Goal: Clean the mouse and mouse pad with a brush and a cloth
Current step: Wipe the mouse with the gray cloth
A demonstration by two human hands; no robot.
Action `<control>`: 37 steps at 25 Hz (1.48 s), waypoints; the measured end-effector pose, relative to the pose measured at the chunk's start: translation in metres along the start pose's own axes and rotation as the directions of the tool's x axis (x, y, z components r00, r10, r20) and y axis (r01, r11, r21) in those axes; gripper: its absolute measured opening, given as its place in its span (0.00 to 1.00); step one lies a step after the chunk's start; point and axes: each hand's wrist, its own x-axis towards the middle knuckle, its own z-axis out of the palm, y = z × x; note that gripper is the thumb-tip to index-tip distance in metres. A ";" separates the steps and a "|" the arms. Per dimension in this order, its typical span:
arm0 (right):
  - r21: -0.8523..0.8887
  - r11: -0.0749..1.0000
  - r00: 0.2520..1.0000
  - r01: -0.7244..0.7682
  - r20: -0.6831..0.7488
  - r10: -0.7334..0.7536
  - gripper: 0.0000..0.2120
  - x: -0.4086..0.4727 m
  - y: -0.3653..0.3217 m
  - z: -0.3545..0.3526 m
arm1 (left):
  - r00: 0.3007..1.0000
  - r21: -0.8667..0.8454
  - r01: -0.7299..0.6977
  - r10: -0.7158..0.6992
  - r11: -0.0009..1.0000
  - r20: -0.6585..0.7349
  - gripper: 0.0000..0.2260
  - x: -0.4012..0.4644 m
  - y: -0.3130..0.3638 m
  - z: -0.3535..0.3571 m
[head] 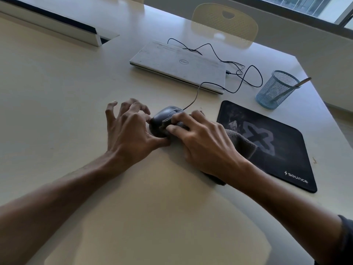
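Note:
A dark wired mouse [164, 115] sits on the pale table [57, 111], left of the black mouse pad [282, 150]. My left hand [128, 131] steadies the mouse, pinching its near side between thumb and index finger while the other fingers arch above the table. My right hand [202, 138] holds a grey cloth [242, 144] and presses a fold of it onto the mouse's right side. The rest of the cloth trails under my right wrist. A brush handle [300, 83] sticks out of a blue mesh cup [276, 90] beyond the pad.
A closed white laptop [177, 66] lies behind the mouse, with the mouse's black cable [246, 73] looping to its right side. A beige chair back [225, 23] stands at the far table edge. A white cable tray [57, 23] runs along the back left.

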 end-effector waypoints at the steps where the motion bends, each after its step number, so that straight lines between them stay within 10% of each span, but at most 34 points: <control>1: 0.018 0.997 0.997 -0.078 -0.002 0.078 0.15 0.001 0.001 -0.002 | 1.000 0.009 -0.003 0.003 1.000 -0.006 0.32 0.000 0.000 0.000; 8: 0.073 0.996 0.998 -0.058 0.013 0.057 0.18 0.000 -0.015 0.001 | 1.000 0.006 -0.001 0.002 1.000 -0.010 0.34 -0.001 0.002 -0.001; 19: 0.112 0.863 0.861 -0.493 0.204 0.465 0.13 0.025 0.021 -0.003 | 1.000 0.029 0.003 -0.002 1.000 -0.016 0.33 -0.001 0.001 -0.001; 24: 0.157 0.940 0.952 -0.302 0.103 0.289 0.16 0.029 0.001 -0.008 | 1.000 0.038 -0.003 0.003 0.999 -0.004 0.34 -0.001 -0.001 0.000; 32: 0.087 0.865 0.845 -0.495 0.282 0.455 0.16 0.044 0.032 -0.002 | 1.000 0.035 0.015 -0.015 0.999 -0.002 0.33 -0.001 0.000 0.000; 37: 0.078 0.940 0.942 -0.332 0.091 0.324 0.15 0.040 0.008 -0.008 | 1.000 0.040 0.005 -0.005 0.999 0.009 0.33 0.000 -0.001 0.000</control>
